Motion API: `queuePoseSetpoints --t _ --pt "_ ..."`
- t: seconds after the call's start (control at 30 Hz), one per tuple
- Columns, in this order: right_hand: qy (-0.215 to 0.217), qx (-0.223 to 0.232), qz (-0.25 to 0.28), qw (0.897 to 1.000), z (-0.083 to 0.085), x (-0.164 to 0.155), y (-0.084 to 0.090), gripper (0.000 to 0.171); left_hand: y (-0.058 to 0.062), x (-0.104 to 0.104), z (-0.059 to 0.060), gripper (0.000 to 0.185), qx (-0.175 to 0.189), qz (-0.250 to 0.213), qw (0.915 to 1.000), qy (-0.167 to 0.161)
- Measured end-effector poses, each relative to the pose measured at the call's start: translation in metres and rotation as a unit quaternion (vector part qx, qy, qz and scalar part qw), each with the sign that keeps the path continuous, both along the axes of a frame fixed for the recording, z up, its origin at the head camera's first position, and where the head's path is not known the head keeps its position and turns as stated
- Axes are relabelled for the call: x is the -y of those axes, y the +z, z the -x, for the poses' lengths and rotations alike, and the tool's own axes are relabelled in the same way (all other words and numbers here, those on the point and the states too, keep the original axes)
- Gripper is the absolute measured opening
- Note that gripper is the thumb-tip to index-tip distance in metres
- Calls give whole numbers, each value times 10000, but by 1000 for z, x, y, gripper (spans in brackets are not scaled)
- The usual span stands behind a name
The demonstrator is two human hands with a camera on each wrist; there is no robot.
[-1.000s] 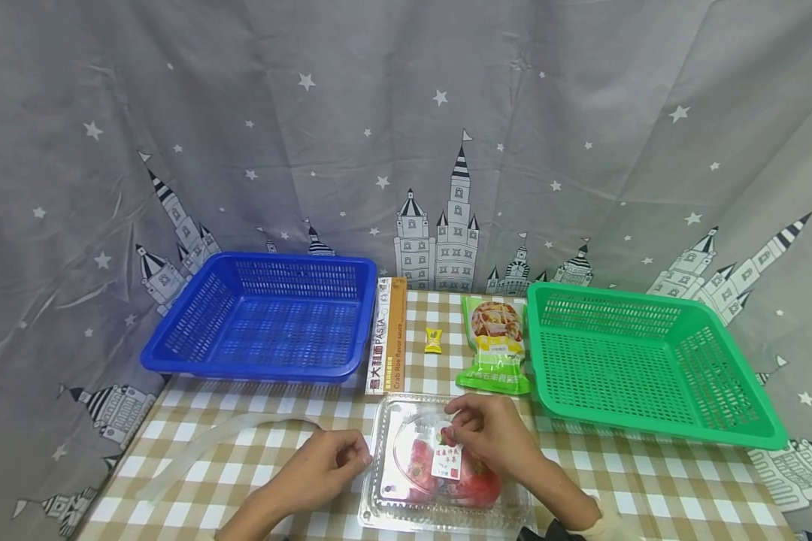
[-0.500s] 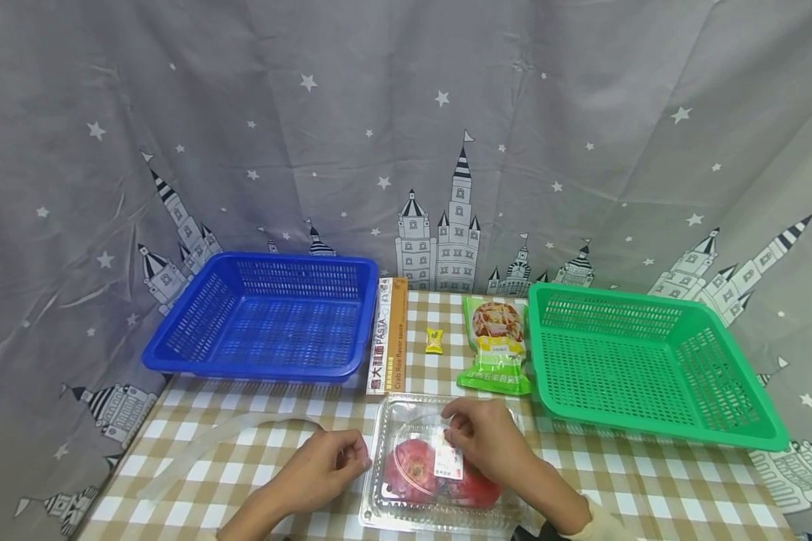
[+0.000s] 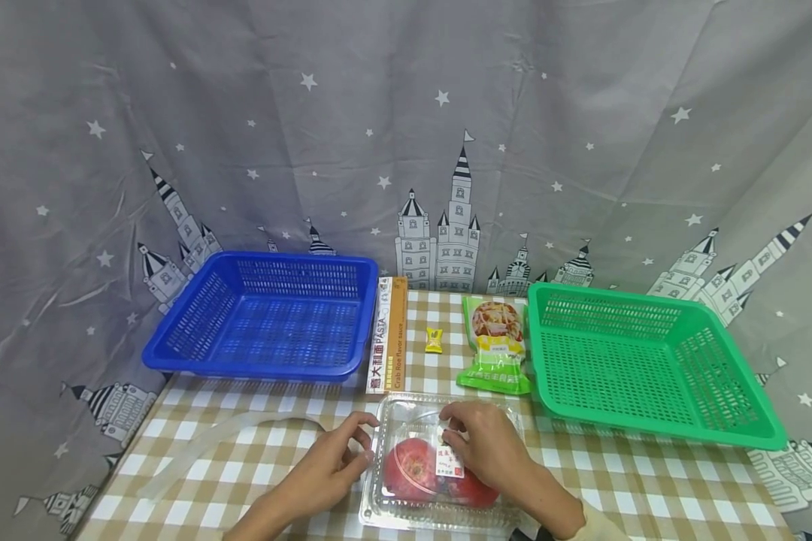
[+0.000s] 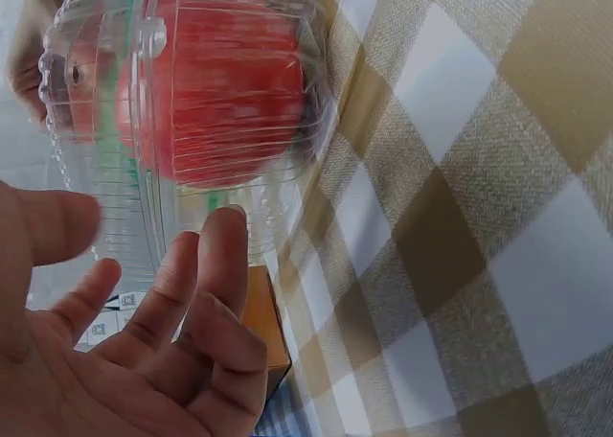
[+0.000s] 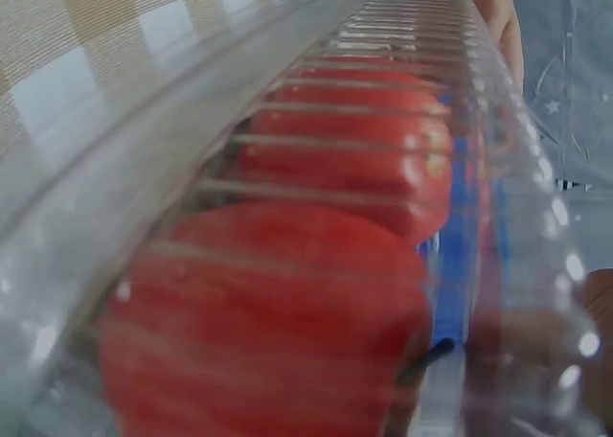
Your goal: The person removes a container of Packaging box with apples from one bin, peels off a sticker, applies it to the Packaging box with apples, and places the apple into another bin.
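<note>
A clear plastic clamshell box (image 3: 379, 511) of red apples (image 3: 413, 469) lies at the table's front middle. On its lid is a white label (image 3: 449, 462) with red print. My right hand (image 3: 490, 443) is over the lid, thumb and fingertips bent in a pinch at the label's upper edge; the fingers partly hide the contact. My left hand (image 3: 331, 466) stands at the box's left side, fingers parted and loosely bent, holding nothing. In the left wrist view its fingertips (image 4: 225, 236) are close to the box wall. The right wrist view shows two apples (image 5: 268, 312) through the ribbed side.
Behind the box lie a pasta box (image 3: 387, 338), a small yellow packet (image 3: 434, 340) and a green food bag (image 3: 495, 346). A blue basket (image 3: 257, 368) stands left, a green basket (image 3: 649, 428) right. A translucent strip (image 3: 203, 447) curves across the checked cloth.
My left hand has raised and spread its fingers towards the box's left edge. The right hand has shifted slightly at the label. Glare on the lid has changed, and the left apple shows more clearly.
</note>
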State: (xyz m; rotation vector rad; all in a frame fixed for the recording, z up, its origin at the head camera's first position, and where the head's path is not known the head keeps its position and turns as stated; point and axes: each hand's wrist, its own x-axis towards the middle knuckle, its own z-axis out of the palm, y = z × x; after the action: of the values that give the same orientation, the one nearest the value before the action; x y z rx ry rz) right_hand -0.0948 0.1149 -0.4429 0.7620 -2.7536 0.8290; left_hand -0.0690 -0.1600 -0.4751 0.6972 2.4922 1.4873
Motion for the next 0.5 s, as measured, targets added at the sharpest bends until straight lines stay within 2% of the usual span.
queuePoseSetpoints --t 0.13,0.33,0.5 --pt "-64 -14 -87 9999 0 -1 0 21 -1 -2 -2 43 106 7 9999 78" --pt "-105 -39 -150 9998 0 -1 -2 21 -1 -4 -8 67 164 419 9988 190" --pt "-138 -200 -166 9996 0 -2 -4 22 0 -5 -11 73 268 287 9992 72"
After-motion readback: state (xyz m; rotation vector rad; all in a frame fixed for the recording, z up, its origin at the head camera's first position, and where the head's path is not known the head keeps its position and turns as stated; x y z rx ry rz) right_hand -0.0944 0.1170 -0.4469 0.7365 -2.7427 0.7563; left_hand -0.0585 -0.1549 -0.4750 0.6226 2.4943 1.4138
